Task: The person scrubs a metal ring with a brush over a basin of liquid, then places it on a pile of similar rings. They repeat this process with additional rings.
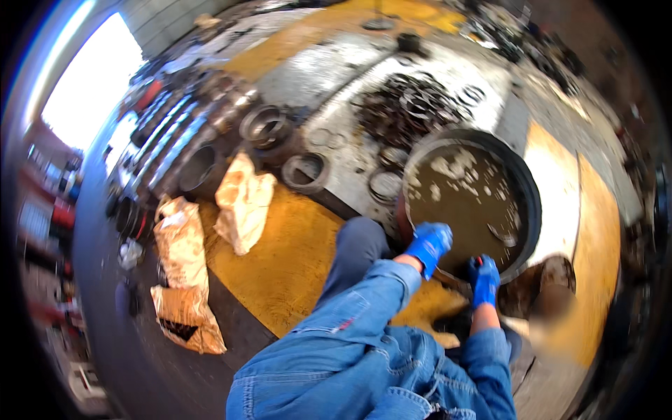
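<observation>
A large round dark tub point(533, 210) of murky brown liquid stands before me, with pale foam point(458, 166) floating on it. My left hand point(431, 243), in a blue glove, is over the tub's near left edge with its fingers curled closed. Anything inside that grip is hidden. At the near rim, my right hand point(484, 280) wears a matching glove and is closed too. A small red and dark bit shows at its fingertips, too small to name. Inside the tub, a curved shiny piece point(502, 236) lies near the right wall.
Behind the tub lies a heap of dark metal rings point(413, 105) on a pale sheet. Thick metal cylinders point(306, 173) stand to the left, near long shiny metal bars point(164, 140). Brown paper bags point(180, 245) lie at left. A brown cylindrical object point(558, 276) stands right of the tub.
</observation>
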Demonstrator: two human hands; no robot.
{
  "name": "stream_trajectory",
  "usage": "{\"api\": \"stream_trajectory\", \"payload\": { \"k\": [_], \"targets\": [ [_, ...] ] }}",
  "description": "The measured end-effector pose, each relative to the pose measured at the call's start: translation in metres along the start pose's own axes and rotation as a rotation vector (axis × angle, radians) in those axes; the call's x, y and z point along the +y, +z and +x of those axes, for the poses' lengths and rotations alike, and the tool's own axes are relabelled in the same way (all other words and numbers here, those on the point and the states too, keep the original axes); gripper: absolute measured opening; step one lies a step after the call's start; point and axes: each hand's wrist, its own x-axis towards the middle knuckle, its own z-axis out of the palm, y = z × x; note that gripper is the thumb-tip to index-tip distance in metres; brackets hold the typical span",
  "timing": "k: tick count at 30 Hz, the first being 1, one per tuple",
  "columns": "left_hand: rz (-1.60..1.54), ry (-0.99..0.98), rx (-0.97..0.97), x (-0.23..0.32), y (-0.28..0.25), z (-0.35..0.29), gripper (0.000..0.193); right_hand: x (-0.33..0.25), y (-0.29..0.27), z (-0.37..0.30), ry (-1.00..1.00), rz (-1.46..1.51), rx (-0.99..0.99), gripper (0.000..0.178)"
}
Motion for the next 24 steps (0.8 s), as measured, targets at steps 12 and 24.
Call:
{"api": "stream_trajectory", "payload": {
  "k": [12, 24],
  "targets": [
    [-0.003, 0.045, -0.553, 0.021, -0.046, 0.016, 0.009, -0.001, -0.005, -0.003, 0.153, -0.158, -0.076, 0.03],
    [-0.5, -0.407, -0.52, 0.003, -0.109, 0.045, 0.035, -0.003, -0.015, -0.001, 0.071, -0.03, -0.04, 0.023]
  ]
}}
